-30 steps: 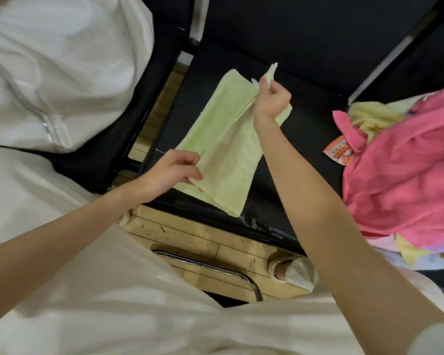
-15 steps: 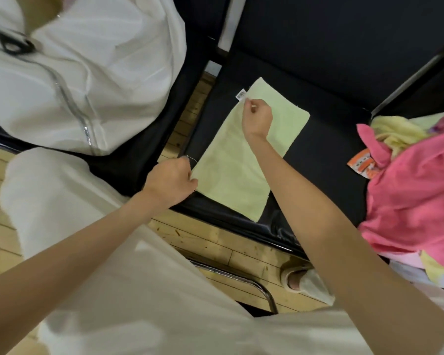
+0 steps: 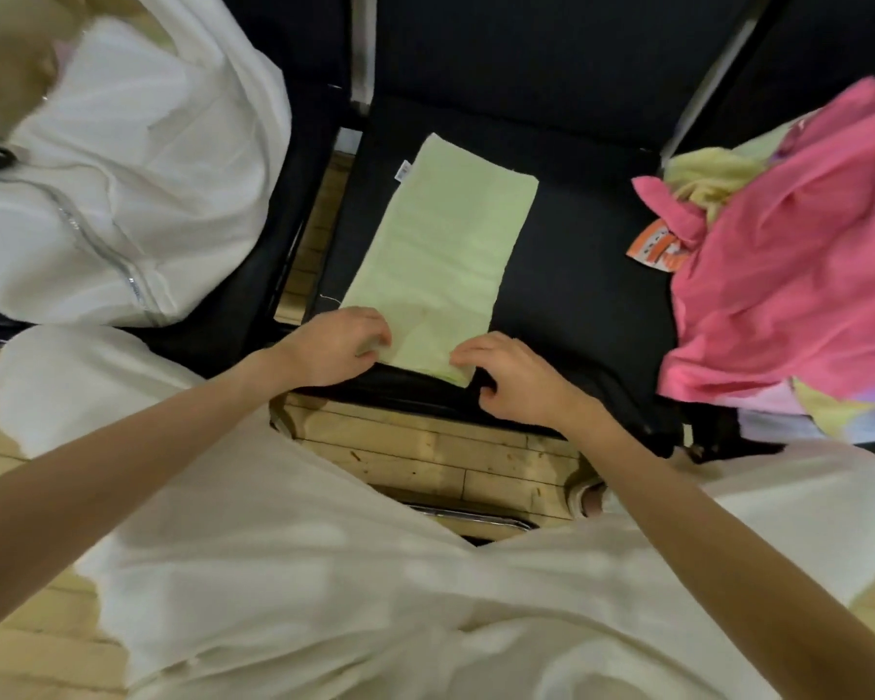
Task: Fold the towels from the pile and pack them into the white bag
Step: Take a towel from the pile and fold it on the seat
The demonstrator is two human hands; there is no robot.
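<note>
White bag point(image 3: 122, 194) far left, towel pile point(image 3: 789, 275) right; green towel point(image 3: 445, 245) flat on black seat point(image 3: 577, 295) between. Left hand point(image 3: 334, 346), right hand point(image 3: 516, 376) pinch its near corners, likely for next fold

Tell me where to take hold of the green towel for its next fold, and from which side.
Grip the green towel at its two near corners, coming from the near edge, where the left hand and right hand already sit. It lies flat as a long strip running away along the black seat, so lifting the near end should fold it in half.
</note>
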